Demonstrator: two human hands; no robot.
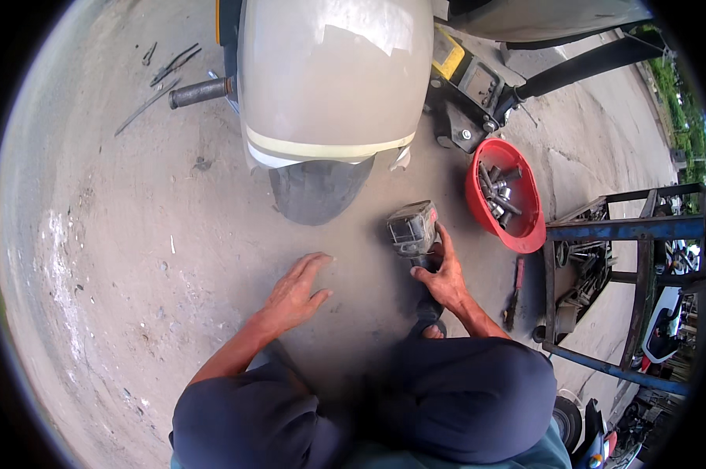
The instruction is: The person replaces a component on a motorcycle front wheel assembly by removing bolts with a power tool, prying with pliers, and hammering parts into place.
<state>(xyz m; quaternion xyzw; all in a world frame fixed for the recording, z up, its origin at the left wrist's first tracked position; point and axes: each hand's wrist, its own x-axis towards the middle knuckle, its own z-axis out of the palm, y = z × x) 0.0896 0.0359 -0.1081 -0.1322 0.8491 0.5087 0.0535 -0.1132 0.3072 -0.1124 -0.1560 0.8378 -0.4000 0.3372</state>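
My right hand (444, 275) grips a black cordless power tool (412, 228) by its handle, just below the battery block. The battery end points up and away from me. The tool's lower end is near my foot, and its tip cannot be made out. My left hand (297, 292) hangs above the concrete between my knees, with fingers spread and nothing in them. Ahead of both hands is a large cream-coloured fender (329, 86) with a pale stripe and a dark mud flap (319, 191).
Right of the tool, a red hard hat (529, 207) lies upturned, holding several metal sockets (500, 194). A red-handled tool (517, 289) lies beside a blue metal rack (627, 229). A rubber grip (198, 94) juts out left of the fender. Pliers (175, 66) lie at far left.
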